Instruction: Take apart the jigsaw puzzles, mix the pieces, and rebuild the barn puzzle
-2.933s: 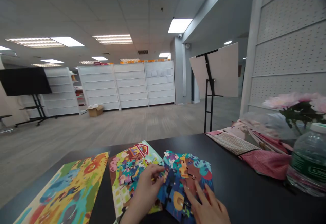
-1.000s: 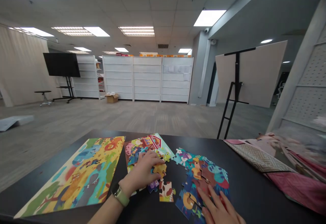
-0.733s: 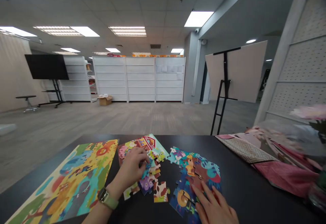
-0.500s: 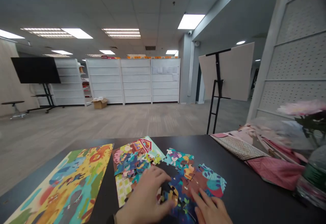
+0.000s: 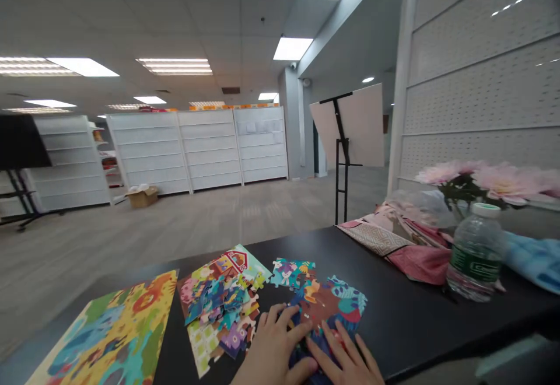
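Observation:
A partly joined jigsaw puzzle (image 5: 332,303) in blue, brown and teal lies on the dark table in front of me. My right hand (image 5: 345,357) rests flat on its lower part, fingers spread. At the puzzle's left edge, my left hand (image 5: 275,347) reaches over it with fingers stretched and thumb apart; no held piece shows. The area between the two hands is mostly covered. Loose puzzle pieces (image 5: 225,300) are heaped left of my left hand, on a colourful picture sheet (image 5: 202,344).
A yellow animal picture board (image 5: 126,326) lies at the left of the dark table (image 5: 406,329). To the right are a pink cloth bag (image 5: 415,262), a water bottle (image 5: 476,256), pink flowers (image 5: 494,181) and a blue cloth (image 5: 534,259). An easel (image 5: 343,169) stands beyond.
The view has swung right, bringing the whole bottle and the blue cloth into sight. My hands have come closer together over the puzzle, and purple pieces beside the left hand are uncovered.

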### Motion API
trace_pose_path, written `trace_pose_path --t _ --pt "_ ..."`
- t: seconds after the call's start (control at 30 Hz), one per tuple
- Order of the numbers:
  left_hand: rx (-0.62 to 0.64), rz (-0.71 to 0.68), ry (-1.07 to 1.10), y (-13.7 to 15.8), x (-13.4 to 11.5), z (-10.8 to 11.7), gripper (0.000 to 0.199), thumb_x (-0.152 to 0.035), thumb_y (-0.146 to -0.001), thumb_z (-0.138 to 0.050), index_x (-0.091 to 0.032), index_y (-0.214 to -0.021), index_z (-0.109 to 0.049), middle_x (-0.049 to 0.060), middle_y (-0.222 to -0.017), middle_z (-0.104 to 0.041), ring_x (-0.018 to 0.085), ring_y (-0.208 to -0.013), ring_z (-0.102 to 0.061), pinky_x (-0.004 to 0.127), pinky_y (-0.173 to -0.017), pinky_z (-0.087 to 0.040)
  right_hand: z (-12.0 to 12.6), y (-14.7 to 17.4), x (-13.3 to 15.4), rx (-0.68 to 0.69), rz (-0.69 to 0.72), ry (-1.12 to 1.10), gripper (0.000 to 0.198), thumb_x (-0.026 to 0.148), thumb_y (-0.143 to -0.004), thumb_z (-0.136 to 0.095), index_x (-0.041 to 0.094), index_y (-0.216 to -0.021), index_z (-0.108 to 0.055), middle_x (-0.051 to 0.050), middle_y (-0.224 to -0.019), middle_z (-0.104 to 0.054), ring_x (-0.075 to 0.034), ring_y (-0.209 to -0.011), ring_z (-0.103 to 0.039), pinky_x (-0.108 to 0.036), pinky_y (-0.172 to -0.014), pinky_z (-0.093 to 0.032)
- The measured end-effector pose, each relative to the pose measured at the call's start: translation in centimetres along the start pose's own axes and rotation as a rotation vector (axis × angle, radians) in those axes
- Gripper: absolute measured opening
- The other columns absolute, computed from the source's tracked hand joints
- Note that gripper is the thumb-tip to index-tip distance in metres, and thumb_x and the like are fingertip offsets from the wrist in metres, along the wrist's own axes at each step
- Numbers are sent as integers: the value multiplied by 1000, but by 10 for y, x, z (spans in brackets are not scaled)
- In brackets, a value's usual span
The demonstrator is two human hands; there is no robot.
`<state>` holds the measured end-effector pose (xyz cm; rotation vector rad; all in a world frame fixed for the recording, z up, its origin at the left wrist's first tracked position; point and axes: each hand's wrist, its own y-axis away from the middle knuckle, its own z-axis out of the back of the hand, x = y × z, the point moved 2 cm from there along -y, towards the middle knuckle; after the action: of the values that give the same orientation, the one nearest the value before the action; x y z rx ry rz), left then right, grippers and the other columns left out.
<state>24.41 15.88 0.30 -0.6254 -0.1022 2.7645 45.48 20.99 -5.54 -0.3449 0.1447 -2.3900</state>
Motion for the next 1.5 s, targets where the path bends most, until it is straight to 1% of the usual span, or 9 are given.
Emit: trace_pose_path --t 0.13,0.4,0.53,0.7,0.8,0.97,1.1,1.33,1.5 --pt "-78 -14 -14 8 -12 9 33 -40 -98 -57 -39 -130 -64 5 -138 -60 31 -123 -52 47 -102 -45 23 20 9 18 98 -85 54 32 -89 -64 43 -141 -55 0 -149 -54 -32 -139 -50 -49 -111 -46" --pt "-213 -31 -67 32 -32 13 33 -34 -99 -48 -28 -125 -67 8 -136 -62 31 -128 -48 48 -106 -36 86 17 50 -229 -114 -325 40 34 -101 -41 24 -121 -74 -6 -120 -75 -25 -111 -66 -37 -98 -48" --pt "-196 -45 -64 45 -35 10 39 -39 -91 -59 -27 -127 -66 8 -138 -62 32 -129 -50 48 -107 -36 90 5 47 -243 -153 -270 54 33 -105 -23 15 -129 -68 -13 -125 -72 -27 -112 -66 -36 -95 -49" --pt "-218 -42 -74 46 -36 8 30 -40 -85 -66 -25 -111 -70 9 -130 -65 32 -121 -56 44 -101 -42 93 9 49 -123 -16 -131 52 44 -92 -57 30 -142 -57 -10 -148 -57 -33 -136 -50 -50 -110 -37" --pt "-223 -53 -84 45 -36 8 36 -40 -83 -69 -25 -116 -68 10 -137 -61 33 -124 -54 45 -102 -42 88 16 50 -71 32 -63 55 47 -94 -55 31 -146 -53 -12 -152 -52 -35 -140 -45 -55 -110 -35" --pt "-159 -145 -76 45 -37 5 34 -33 -92 -61 -37 -125 -65 -1 -143 -59 27 -131 -49 45 -109 -37 77 28 44 -85 24 4 52 48 -100 -44 31 -149 -47 -13 -149 -53 -33 -134 -48 -53 -107 -37" --pt "-188 -126 -68 45 -38 5 27 -20 -92 -53 -27 -114 -67 3 -130 -66 25 -123 -54 42 -104 -42 72 37 34 -87 56 31 72 60 -88 -63 33 -152 -42 -14 -149 -51 -38 -134 -44 -58 -107 -35" --pt "-145 -161 -107 47 -39 2 58 -46 -83 -73 -34 -138 -55 5 -154 -49 35 -142 -42 54 -117 -34 74 35 12 -73 231 23 61 16 -84 -67 36 -141 -56 -7 -138 -63 -35 -121 -55 -53 -101 -43" --pt "-152 -149 -119 48 -41 -6 49 -45 -96 -59 -26 -141 -53 9 -149 -53 31 -140 -46 48 -120 -34 83 27 -4 -68 354 -91 43 27 -97 -55 39 -139 -59 -1 -135 -68 -25 -114 -62 -41 -101 -48"
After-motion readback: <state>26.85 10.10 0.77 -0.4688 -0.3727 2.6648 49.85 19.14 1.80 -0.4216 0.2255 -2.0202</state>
